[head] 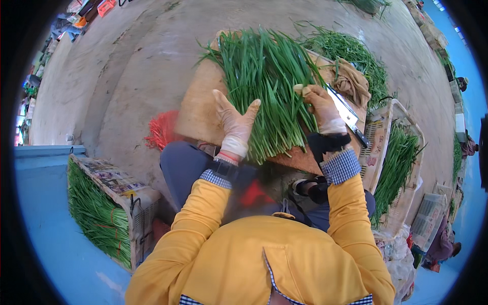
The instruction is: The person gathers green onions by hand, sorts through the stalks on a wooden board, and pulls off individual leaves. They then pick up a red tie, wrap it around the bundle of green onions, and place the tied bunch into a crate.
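A thick layer of green garlic chives [267, 87] lies across a wooden board [200, 103], pale stem ends towards me. My left hand [238, 124], in a thin translucent glove, is at the left edge of the chives with thumb and fingers spread, holding nothing. Over the right edge of the layer, my right hand [324, 108], gloved too, has its fingers curled and fingertips close together. Whether a blade is pinched between them is not clear. Beside that hand lies a broad kitchen knife [343, 108] with a black handle, near a crumpled brown cloth [350, 82].
Loose chives [347, 47] are heaped beyond the board. A plastic crate [411, 179] holding chives stands at right; another crate [143, 206] with banded chives is at left. Red plastic strings [164, 129] hang beside my knee. A person [442, 244] sits at far right.
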{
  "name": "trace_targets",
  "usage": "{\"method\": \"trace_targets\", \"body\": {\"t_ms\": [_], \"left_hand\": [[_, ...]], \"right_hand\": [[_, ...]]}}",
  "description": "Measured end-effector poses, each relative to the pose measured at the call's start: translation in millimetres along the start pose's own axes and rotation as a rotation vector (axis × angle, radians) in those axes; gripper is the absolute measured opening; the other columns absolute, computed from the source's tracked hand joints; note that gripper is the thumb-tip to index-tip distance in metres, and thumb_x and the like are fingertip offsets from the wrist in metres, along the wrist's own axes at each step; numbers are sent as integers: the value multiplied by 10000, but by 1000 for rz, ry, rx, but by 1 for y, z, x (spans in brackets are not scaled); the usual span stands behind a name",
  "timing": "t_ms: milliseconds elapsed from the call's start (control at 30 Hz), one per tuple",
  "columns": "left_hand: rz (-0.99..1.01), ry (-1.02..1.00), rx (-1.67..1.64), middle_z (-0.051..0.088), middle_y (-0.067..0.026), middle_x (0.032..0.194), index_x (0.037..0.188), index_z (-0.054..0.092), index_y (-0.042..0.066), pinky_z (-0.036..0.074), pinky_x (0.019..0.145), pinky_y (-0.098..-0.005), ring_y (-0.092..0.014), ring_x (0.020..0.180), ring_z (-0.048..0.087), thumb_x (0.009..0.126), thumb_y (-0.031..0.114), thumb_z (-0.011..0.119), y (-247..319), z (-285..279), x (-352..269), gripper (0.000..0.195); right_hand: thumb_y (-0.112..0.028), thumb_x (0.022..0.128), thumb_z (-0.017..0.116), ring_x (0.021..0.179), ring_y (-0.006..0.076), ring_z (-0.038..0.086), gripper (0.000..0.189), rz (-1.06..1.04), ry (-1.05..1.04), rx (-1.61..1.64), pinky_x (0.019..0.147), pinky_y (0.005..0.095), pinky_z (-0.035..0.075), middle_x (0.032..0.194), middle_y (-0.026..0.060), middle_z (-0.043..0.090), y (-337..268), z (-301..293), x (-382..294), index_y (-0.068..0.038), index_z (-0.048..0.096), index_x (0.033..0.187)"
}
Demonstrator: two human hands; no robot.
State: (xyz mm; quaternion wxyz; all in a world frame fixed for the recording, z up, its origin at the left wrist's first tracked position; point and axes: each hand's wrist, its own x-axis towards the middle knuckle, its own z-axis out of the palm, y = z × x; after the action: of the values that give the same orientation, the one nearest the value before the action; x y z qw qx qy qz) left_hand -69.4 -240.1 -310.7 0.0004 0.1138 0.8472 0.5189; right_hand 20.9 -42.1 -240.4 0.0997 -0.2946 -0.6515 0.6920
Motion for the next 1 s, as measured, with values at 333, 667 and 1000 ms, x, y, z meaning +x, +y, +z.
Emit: {"method": "trace_targets", "body": {"t_ms": [333,667,1000], "left_hand": [[438,-644,697,119,-64,1533,1427,273,290,51,1082,-576,-347,1403,74,836,539,496,40,37,23,678],[477,-697,572,128,-70,1531,1393,342,285,100,1072,-591,-372,1400,58,825,461,536,20,36,33,626],[318,-804,91,122,-177,1515,1386,349,51,76,1121,-428,-384,1396,20,733,695,566,-2,40,56,943]], "right_hand": [[-120,889,571,681,42,544,251,-54,269,29,577,164,406,878,0,641,0,-6,-11,-42,560,1127],[-284,818,629,750,282,626,311,-104,173,-776,681,384,493,850,147,641,65,16,-97,-46,619,1018],[-165,841,553,713,325,595,147,-579,274,-996,580,435,469,758,125,594,71,52,-100,-71,554,953]]}}
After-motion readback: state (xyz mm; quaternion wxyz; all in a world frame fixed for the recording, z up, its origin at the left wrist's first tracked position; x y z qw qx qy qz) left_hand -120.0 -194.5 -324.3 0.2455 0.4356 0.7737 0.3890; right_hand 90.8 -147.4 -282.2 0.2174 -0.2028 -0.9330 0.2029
